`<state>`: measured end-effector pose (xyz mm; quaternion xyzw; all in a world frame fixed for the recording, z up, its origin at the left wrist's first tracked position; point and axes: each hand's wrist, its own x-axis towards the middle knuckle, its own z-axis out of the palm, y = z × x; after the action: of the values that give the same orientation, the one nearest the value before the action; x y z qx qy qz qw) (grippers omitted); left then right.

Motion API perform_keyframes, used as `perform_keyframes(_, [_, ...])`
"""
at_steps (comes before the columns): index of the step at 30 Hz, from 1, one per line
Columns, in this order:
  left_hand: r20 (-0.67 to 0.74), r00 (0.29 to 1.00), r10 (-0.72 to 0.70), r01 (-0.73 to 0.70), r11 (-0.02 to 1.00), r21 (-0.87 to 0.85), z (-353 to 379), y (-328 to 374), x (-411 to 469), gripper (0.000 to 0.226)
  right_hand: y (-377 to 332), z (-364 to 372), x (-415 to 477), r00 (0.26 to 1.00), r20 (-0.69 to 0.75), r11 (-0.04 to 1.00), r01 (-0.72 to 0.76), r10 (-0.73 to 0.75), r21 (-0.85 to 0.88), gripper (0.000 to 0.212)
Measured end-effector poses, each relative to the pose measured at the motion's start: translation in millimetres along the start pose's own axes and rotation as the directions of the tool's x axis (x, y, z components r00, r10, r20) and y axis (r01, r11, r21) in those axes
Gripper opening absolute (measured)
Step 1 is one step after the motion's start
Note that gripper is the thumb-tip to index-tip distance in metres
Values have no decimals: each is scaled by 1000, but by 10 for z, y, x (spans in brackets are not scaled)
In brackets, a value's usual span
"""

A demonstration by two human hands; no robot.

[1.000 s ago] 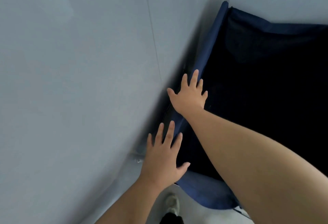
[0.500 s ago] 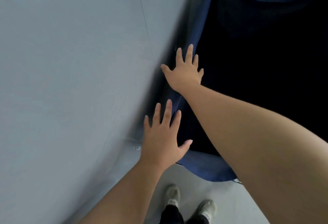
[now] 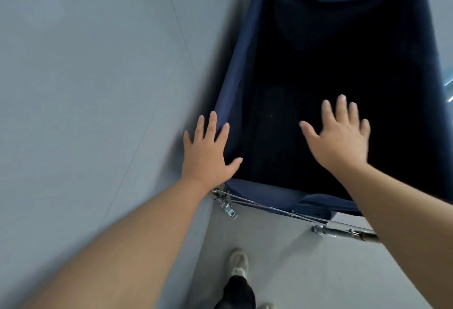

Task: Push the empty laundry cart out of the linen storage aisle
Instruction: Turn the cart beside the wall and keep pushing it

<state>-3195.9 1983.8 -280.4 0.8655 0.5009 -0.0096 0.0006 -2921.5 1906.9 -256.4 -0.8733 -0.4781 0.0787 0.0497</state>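
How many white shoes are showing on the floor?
2. One white sneaker stands on the grey floor below the dark blue fabric cart's near rim; the second sneaker barely shows at the bottom edge, mostly cut off.

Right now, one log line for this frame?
laundry cart: empty, beside wall | left hand: flat on left rim | right hand: over interior, grips nothing

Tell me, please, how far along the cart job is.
Done: the cart looks empty. In hand: the left hand lies flat on its left rim; the right hand hovers open over it. Left: the cart sits close beside the wall, so the push out remains.
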Motion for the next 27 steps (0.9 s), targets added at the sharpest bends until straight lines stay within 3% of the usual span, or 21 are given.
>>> perform_keyframes(6, [-23, 1000, -4, 5, 999, 34, -53, -5, -37, 93, 1118, -171, -641, 982, -24, 973, -189, 188, -133, 81])
perform_keyframes(12, [-114, 993, -27, 34, 998, 59, 23, -31, -144, 90, 1547, -144, -1007, 977, -51, 965, -213, 208, -156, 80])
perform_keyframes(18, [-113, 993, 36, -33, 999, 31, 41, -69, -89, 96, 1727, -107, -964, 985, -127, 985, -131, 118, -107, 81])
perform_keyframes(27, [-140, 990, 32, -34, 999, -9, 76, -69, -120, 97, 1893, -47, -1081, 976, -177, 984, -148, 129, -101, 82])
